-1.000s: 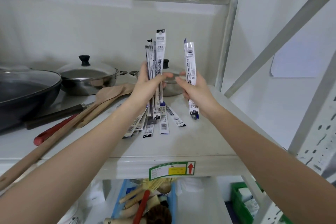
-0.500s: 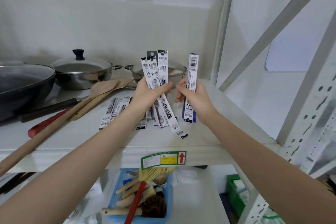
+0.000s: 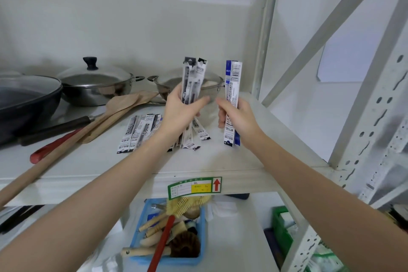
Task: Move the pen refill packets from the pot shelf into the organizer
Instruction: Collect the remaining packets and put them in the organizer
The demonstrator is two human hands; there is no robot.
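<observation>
Shelf (image 3: 92, 161), L to R: dark pan (image 3: 26, 104), lidded pot (image 3: 95, 84), wooden spatulas (image 3: 123, 106), loose refill packets (image 3: 139, 130) lying flat. Left hand (image 3: 178, 115) grips upright black-print packets (image 3: 193, 81), fingers curled round. Right hand (image 3: 239, 119) grips blue-print packets (image 3: 233, 86) upright, near shelf's R edge.

There is just one camera, worn on the person's head. It looks forward and a bit down at the pot shelf (image 3: 92, 161), close enough for both arms to reach in from the bottom corners. The wide lens bends the edges — the shelf post (image 3: 375, 117) on the right leans. Below sits a blue bin (image 3: 141, 225).
</observation>
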